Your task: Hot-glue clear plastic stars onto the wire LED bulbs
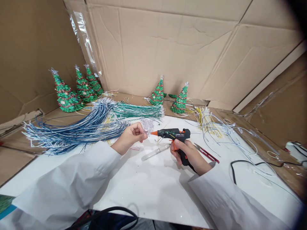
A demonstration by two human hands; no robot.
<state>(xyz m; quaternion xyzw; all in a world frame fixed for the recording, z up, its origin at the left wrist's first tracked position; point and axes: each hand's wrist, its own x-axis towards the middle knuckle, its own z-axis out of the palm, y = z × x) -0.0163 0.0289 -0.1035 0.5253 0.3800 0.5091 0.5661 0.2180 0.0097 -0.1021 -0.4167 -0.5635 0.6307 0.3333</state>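
My right hand (188, 155) grips a black hot glue gun (174, 134) with an orange nozzle that points left. My left hand (131, 136) pinches a small clear glittery star piece (147, 125) right at the nozzle tip. A clear glue stick (155, 152) lies on the white table (148, 185) between my hands. Red-handled snips (206, 152) rest just right of the gun.
Bundles of blue wires (72, 131), green wires (139, 111) and yellow-white wires (206, 119) lie behind my hands. Several green glitter Christmas trees (66, 94) (157, 92) stand along the cardboard walls (168, 48). A black cord (242, 164) runs off to the right.
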